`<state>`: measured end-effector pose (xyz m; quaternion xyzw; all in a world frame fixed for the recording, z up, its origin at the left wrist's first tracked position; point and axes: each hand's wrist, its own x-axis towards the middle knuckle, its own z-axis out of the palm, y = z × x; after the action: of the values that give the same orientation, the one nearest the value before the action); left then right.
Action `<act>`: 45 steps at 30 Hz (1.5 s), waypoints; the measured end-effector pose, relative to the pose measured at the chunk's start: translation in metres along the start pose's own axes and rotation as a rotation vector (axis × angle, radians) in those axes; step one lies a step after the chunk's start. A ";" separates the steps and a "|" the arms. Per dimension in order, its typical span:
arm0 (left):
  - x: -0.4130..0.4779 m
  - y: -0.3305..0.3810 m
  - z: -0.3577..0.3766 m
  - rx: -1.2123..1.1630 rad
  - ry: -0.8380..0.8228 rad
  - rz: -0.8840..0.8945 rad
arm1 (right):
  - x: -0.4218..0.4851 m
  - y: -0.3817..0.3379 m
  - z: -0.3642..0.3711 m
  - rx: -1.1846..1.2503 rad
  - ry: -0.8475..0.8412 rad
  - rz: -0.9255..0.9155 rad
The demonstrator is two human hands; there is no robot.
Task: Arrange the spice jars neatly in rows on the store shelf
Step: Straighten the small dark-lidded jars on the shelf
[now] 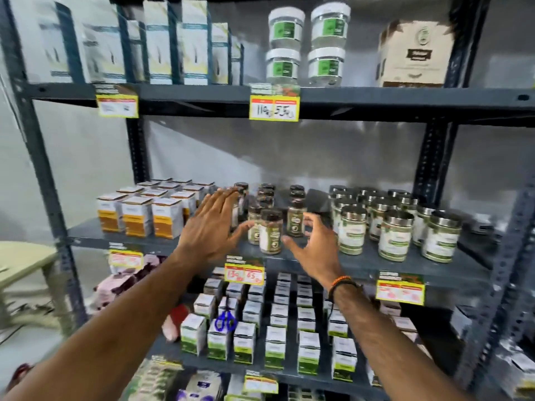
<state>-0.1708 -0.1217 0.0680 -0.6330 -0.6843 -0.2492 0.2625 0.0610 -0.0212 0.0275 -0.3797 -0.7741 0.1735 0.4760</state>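
While both hands are spreading open and empty, left hand point(212, 227) and right hand point(314, 247) are flanking the front dark-lidded spice jar point(270, 231) on the middle shelf point(362, 260); jars behind are standing in loose, uneven rows, so straightening is remaining.

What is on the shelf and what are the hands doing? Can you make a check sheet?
Surface: dark metal middle shelf, stocked across its width.
Job's things: dark-lidded spice jars in loose rows mid-shelf; the front one stands forward of the others.
Clutter: orange-banded boxes left, silver-lidded jars right, blue scissors among the small boxes one shelf down.
Hands: left hand and right hand open, either side of the front jars, holding nothing.
Cables: nothing seen.
Surroundings: price tags on shelf edges, tall boxes and clear jars above, a pale table at left.
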 end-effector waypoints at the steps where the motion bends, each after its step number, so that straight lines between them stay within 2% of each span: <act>1: -0.005 -0.015 0.003 0.011 -0.015 -0.037 | 0.002 -0.001 0.010 0.000 -0.022 0.026; 8: -0.030 -0.091 0.043 0.031 -0.190 -0.175 | 0.011 0.001 0.058 -0.005 -0.114 0.143; 17: -0.035 -0.112 0.083 0.010 -0.351 -0.111 | 0.016 0.005 0.077 -0.101 -0.093 0.130; 26: -0.035 -0.117 0.096 0.064 -0.326 -0.072 | 0.024 0.021 0.058 -0.180 0.027 0.219; 35: -0.036 -0.119 0.099 0.058 -0.325 -0.073 | 0.032 0.029 0.049 -0.237 -0.052 0.248; 45: -0.035 -0.120 0.101 0.064 -0.331 -0.072 | 0.042 0.037 0.049 -0.295 -0.022 0.277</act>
<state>-0.2926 -0.0886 -0.0315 -0.6317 -0.7481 -0.1288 0.1571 0.0234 0.0389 0.0061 -0.5462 -0.7367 0.1260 0.3784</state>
